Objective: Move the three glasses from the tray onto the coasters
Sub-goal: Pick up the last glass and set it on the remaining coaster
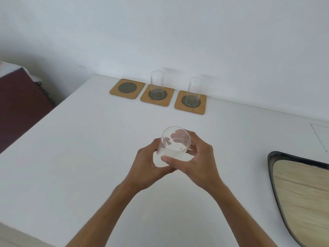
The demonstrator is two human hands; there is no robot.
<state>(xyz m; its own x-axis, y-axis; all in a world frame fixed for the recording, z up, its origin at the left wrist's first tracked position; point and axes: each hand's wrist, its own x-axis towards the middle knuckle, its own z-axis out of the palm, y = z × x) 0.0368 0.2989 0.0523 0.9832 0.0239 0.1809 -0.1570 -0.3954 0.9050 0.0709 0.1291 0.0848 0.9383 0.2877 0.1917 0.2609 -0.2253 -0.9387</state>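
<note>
I have the third glass [173,146] cupped between both of my hands above the white table [74,157], on the near side of the row of coasters and well apart from it. My left hand [148,165] wraps the glass from its left side, fingers curled around the wall, and my right hand [197,160] closes on it from the right, with the thumb lying across the near side of the glass. The glass is tilted: its long axis leans away from me, and a round end faces up toward my eyes, with faint lettering showing through it; I cannot tell whether that end is the mouth or the base. Against the wall stand three square cork coasters with dark mesh rounds. The left coaster [127,88] is bare. The middle coaster [157,96] carries an upright glass [157,82], long axis vertical, and the right coaster [190,102] carries another upright glass [194,90], likewise vertical. To the right of the coaster row and nearer to me lies the tray [300,193], dark-rimmed with a pale wood floor, cut off by the edge of the view.
</note>
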